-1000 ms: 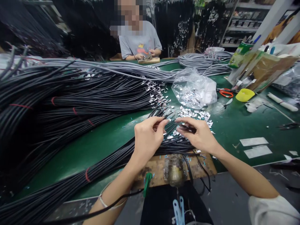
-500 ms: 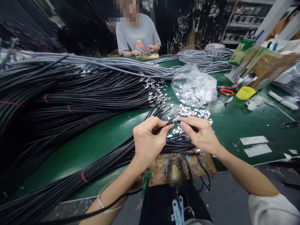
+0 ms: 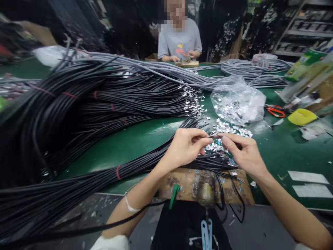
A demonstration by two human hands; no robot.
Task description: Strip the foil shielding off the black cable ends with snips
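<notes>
Black, slender and round, one cable end [image 3: 213, 136] sits between the fingertips over the green desk [image 3: 125, 146], just beside a litter of crumpled silver foil scraps [image 3: 225, 126]. From my remote seat I make out the left hand [image 3: 191, 146] pinching it between thumb and forefinger, while the right hand [image 3: 243, 151] pinches at the tip; the fine detail there is too small for me to tell. Below both hands, a red-banded bundle of black cables [image 3: 145, 159] runs in from the left to the far side of a stained wooden board [image 3: 166, 184].

To do this well, I judge that the left pinch should sit close behind the tip, so the end cannot bend or twist, and that the right fingertips should work along the cable's line with light, even force, since anything fine there could nick or snap. I would also hold this end apart from the bundle, so that neighbouring ends do not snag.
</notes>
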